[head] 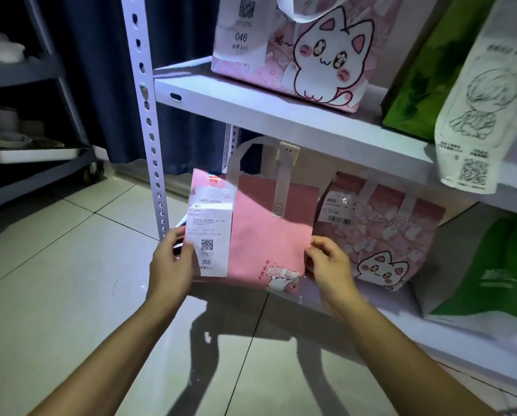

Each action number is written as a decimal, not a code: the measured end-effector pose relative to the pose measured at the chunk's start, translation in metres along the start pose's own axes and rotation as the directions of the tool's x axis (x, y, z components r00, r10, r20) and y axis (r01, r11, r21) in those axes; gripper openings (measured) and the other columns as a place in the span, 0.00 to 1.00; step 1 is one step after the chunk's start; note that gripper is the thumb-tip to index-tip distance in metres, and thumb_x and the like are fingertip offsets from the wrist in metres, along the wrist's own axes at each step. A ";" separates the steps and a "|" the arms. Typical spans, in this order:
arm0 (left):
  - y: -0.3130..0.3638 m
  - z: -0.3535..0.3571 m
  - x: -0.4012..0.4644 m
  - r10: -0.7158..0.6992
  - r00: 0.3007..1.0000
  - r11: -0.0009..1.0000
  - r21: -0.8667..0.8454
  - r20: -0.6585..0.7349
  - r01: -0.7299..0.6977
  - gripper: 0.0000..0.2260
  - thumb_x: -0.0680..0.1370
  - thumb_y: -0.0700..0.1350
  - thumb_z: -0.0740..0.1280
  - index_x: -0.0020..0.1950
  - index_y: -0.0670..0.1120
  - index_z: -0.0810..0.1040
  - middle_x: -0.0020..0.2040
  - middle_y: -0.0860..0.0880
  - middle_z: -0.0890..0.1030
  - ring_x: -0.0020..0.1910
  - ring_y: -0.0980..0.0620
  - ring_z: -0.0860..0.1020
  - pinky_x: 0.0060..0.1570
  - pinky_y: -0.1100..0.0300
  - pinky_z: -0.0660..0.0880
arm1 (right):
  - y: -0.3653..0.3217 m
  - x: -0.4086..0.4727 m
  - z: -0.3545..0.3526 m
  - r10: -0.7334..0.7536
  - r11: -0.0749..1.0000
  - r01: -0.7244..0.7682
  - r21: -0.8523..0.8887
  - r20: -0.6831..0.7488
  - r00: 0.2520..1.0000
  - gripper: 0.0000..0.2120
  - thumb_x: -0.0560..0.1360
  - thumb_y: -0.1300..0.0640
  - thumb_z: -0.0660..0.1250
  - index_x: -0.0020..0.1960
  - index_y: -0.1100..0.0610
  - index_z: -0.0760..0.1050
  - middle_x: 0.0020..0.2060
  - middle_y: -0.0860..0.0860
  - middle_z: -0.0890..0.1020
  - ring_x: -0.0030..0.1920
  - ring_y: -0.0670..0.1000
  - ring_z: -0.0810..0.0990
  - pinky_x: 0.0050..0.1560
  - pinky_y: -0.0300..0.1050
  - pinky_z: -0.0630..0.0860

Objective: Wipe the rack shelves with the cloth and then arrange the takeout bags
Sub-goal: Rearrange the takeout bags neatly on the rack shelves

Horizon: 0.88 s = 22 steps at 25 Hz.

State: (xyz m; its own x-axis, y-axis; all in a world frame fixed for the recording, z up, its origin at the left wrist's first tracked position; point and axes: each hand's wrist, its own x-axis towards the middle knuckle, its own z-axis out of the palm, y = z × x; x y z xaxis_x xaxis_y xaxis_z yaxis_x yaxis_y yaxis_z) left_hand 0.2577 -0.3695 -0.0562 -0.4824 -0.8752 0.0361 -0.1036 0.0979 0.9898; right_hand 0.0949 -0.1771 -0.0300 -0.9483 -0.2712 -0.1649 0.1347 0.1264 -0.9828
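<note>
Both hands hold a plain pink takeout bag (263, 235) at the front edge of the lower shelf (401, 322) of the white rack: the left hand (171, 262) has its grip closed on the bag's left edge, thumb over the white receipt (209, 232) marked 366, and the right hand (330, 265) pinches the bag's lower right corner. The bag stands upright, its white handles rising toward the underside of the upper shelf (281, 115). At 3 o'clock of it, just beside and partly behind the right hand, stands a pink cat-print bag (383, 232), and further at 3 o'clock a green and white bag (491, 274). On the upper shelf, at 12 o'clock, sits a large pink cat bag (311, 49) with a 046 receipt, a green bag (425, 70) next to it and a white sketch-printed bag (488, 94) hanging past the shelf edge. A dark cart (26, 163) stands at 10 o'clock on the tiled floor (56, 280).
</note>
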 end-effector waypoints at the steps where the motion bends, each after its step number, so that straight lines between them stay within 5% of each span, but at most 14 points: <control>1: 0.003 -0.010 -0.010 0.001 1.000 0.999 -0.036 0.006 -0.001 0.10 0.83 0.46 0.62 0.57 0.60 0.79 0.54 0.58 0.82 0.54 0.61 0.79 0.36 0.71 0.75 | -0.001 -0.011 -0.004 -0.001 1.000 0.001 -0.012 0.046 0.999 0.12 0.79 0.66 0.64 0.45 0.52 0.81 0.41 0.50 0.86 0.46 0.53 0.83 0.50 0.52 0.80; 4: 0.019 -0.038 -0.037 0.013 0.996 0.992 -0.124 0.088 -0.002 0.15 0.82 0.43 0.64 0.50 0.65 0.80 0.50 0.63 0.83 0.51 0.63 0.80 0.33 0.69 0.78 | -0.017 -0.046 -0.020 -0.036 0.999 0.039 -0.030 0.105 0.994 0.10 0.80 0.65 0.64 0.48 0.53 0.81 0.43 0.50 0.87 0.47 0.54 0.84 0.51 0.49 0.82; 8: 0.042 -0.063 -0.067 0.035 0.990 0.994 -0.105 0.139 -0.020 0.16 0.82 0.41 0.63 0.54 0.64 0.80 0.53 0.63 0.83 0.58 0.50 0.80 0.53 0.47 0.79 | -0.052 -0.102 -0.042 -0.147 0.989 0.147 -0.011 0.050 0.988 0.07 0.80 0.62 0.65 0.49 0.54 0.81 0.46 0.49 0.86 0.50 0.51 0.85 0.49 0.42 0.83; 10: 0.064 -0.072 -0.076 0.078 0.984 0.990 -0.127 0.159 -0.058 0.17 0.83 0.41 0.63 0.55 0.64 0.80 0.54 0.62 0.83 0.57 0.52 0.81 0.56 0.45 0.79 | -0.077 -0.129 -0.051 -0.199 0.978 0.199 0.065 -0.008 0.980 0.07 0.80 0.60 0.67 0.48 0.52 0.82 0.45 0.46 0.86 0.47 0.47 0.85 0.44 0.38 0.82; 15: 0.154 -0.085 -0.088 0.319 0.907 0.935 -0.246 0.274 -0.254 0.14 0.81 0.42 0.64 0.59 0.58 0.81 0.56 0.55 0.85 0.52 0.57 0.84 0.49 0.53 0.81 | -0.161 -0.176 -0.085 -0.252 0.923 0.281 0.264 -0.137 0.958 0.04 0.73 0.50 0.71 0.46 0.48 0.83 0.45 0.50 0.87 0.43 0.50 0.87 0.39 0.46 0.82; 18: 0.200 -0.083 -0.100 0.411 0.852 0.898 -0.308 0.324 -0.315 0.13 0.74 0.50 0.67 0.57 0.60 0.82 0.55 0.55 0.85 0.52 0.57 0.84 0.44 0.65 0.81 | -0.197 -0.192 -0.111 -0.308 0.883 0.361 0.300 -0.210 0.928 0.07 0.72 0.50 0.71 0.48 0.51 0.83 0.46 0.52 0.87 0.40 0.50 0.86 0.34 0.45 0.81; 22: 0.241 -0.055 -0.119 0.511 0.735 0.856 -0.344 0.447 -0.386 0.19 0.68 0.46 0.73 0.56 0.64 0.80 0.55 0.58 0.85 0.55 0.59 0.82 0.49 0.70 0.79 | -0.221 -0.201 -0.158 -0.367 0.843 0.468 0.266 -0.353 0.861 0.05 0.77 0.54 0.70 0.49 0.51 0.84 0.43 0.50 0.86 0.36 0.45 0.82 0.32 0.40 0.79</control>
State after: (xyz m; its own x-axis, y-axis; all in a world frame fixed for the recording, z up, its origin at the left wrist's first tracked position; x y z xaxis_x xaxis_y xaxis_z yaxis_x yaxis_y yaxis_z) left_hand 0.3375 -0.2680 0.1854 -0.7960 -0.3811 0.4702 0.3967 0.2582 0.8809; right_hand 0.2100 0.0004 0.2335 -0.9671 0.0573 0.2479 -0.2540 -0.2740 -0.9276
